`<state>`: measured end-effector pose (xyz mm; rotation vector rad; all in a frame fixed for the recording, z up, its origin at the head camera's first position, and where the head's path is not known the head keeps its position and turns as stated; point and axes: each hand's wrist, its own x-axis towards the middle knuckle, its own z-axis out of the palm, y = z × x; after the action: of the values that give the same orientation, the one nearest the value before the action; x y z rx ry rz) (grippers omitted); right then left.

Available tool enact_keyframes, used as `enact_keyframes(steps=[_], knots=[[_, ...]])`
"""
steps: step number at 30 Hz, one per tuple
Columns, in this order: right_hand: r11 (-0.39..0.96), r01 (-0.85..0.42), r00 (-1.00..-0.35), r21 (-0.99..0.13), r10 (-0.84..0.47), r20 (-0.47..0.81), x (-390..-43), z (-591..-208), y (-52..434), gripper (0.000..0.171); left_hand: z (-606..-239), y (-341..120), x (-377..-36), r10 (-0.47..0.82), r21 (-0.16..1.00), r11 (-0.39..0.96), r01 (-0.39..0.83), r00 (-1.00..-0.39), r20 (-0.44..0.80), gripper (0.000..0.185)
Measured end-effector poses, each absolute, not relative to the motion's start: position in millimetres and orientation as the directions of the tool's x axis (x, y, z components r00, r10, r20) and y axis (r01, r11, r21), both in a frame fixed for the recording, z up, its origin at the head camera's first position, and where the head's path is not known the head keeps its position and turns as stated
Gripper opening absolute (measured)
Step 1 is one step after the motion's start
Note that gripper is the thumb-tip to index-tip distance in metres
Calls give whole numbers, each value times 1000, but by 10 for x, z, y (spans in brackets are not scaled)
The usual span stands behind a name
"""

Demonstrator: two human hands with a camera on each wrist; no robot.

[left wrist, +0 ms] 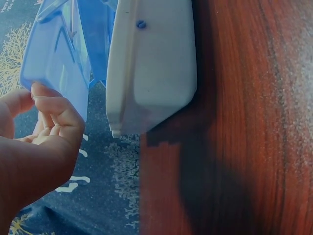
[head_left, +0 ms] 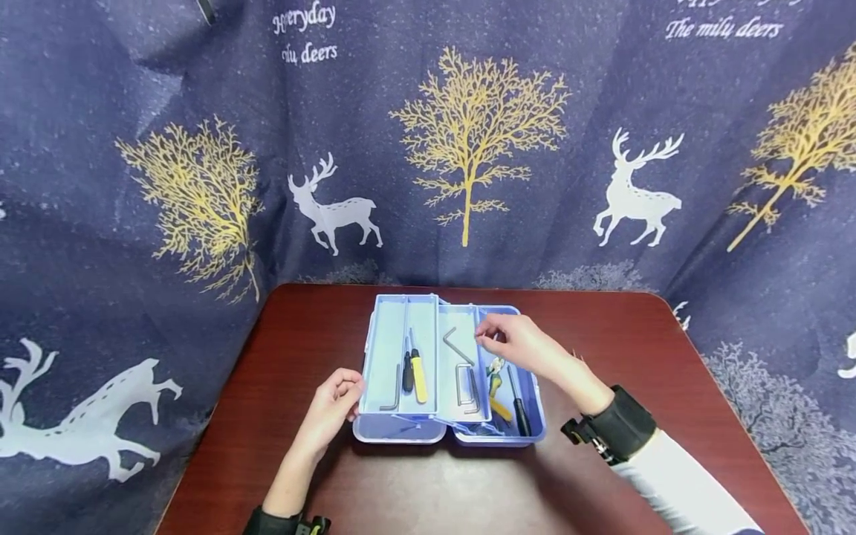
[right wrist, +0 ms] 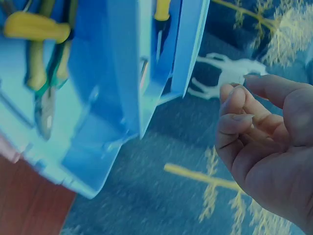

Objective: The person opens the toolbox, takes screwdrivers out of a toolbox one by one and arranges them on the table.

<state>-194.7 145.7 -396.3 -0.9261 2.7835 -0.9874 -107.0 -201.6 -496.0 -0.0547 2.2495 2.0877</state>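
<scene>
A blue toolbox (head_left: 401,429) stands unfolded on the table, its trays stepped out to the left. At the left, my left hand (head_left: 334,401) pinches the edge of the upper tray (left wrist: 54,63) between thumb and curled forefinger. My right hand (head_left: 518,342) hovers over the right side of the box, fingers loosely bent and nothing between them. The upper tray holds a yellow screwdriver (head_left: 419,380), a small black screwdriver (head_left: 408,375) and a hex key (head_left: 397,390). Several hex keys (head_left: 458,348) lie in the middle tray. Pliers (right wrist: 46,88) and a black-handled screwdriver (head_left: 519,409) lie in the bottom.
The box rests on a reddish-brown wooden table (head_left: 301,327). Behind and beside the table hangs a dark blue curtain (head_left: 521,260) printed with deer and trees. The folding tray arms (head_left: 484,427) show at the front of the box.
</scene>
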Motion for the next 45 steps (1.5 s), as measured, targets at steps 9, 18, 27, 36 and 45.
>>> enact_keyframes(steps=[9,18,27,36,45], knots=[[515,-702,-657,-492,-735,169,-1965,-3986,980,7,-4956,-1993,-1088,4,996,60,-58,-998,-59,14],[485,-766,-589,-422,-793,158,-1917,-4097,614,4,-4969,-1997,-1082,7,996,67,-64,-998,-65,16],[505,-777,-586,-375,-799,137,-1858,-4155,469,8,-4961,-1981,-1076,-1,995,71,-74,-997,-74,15],[554,-741,-617,-378,-785,59,-1894,-4178,411,6,-4955,-1972,-1072,-4,994,63,-84,-996,-84,14],[592,-693,-642,-412,-766,-20,-1906,-4185,383,16,-4970,-1988,-1076,-5,995,63,-81,-997,-81,14]])
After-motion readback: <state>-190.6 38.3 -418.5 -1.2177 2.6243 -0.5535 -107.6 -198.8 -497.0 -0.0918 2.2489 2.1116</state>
